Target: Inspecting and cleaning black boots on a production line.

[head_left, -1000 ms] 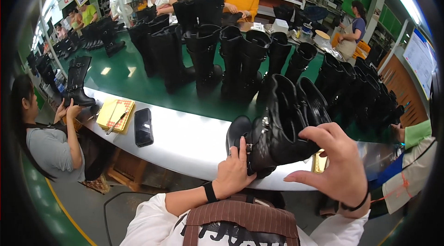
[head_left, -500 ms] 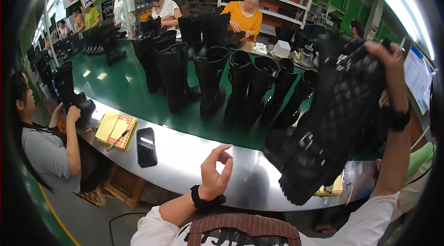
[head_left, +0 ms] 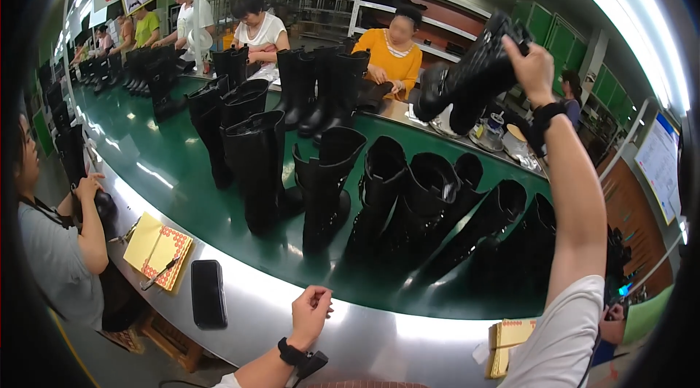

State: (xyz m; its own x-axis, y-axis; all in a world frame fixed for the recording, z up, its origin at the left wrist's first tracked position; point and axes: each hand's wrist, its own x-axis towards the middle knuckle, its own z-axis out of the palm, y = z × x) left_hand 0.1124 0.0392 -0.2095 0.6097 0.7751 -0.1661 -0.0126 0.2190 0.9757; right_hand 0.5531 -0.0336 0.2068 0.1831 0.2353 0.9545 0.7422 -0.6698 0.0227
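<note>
My right hand [head_left: 534,71] is raised high over the far right of the green table and grips a pair of black boots [head_left: 477,74] by their upper ends. The boots hang tilted, feet to the left, and partly overlap. Above the shiny metal edge of the table, my left hand [head_left: 311,315] has its fingers curled in, with nothing visible in them. Beyond it several tall black boots stand in a row; the nearest to it is a boot with an open, flared top [head_left: 326,187]. To the left of that hand lies a black phone [head_left: 209,293].
A yellow booklet with a pen [head_left: 158,251] lies left of the phone. Another yellow booklet [head_left: 510,340] is beside my right sleeve. Co-workers sit at the left and across the green table [head_left: 157,162]. Dishes and small tools [head_left: 499,133] are at the far right edge.
My right hand has carried the boots up and away, toward the far side of the table. My left hand has moved lower and its fingers have curled in. The view has shifted too.
</note>
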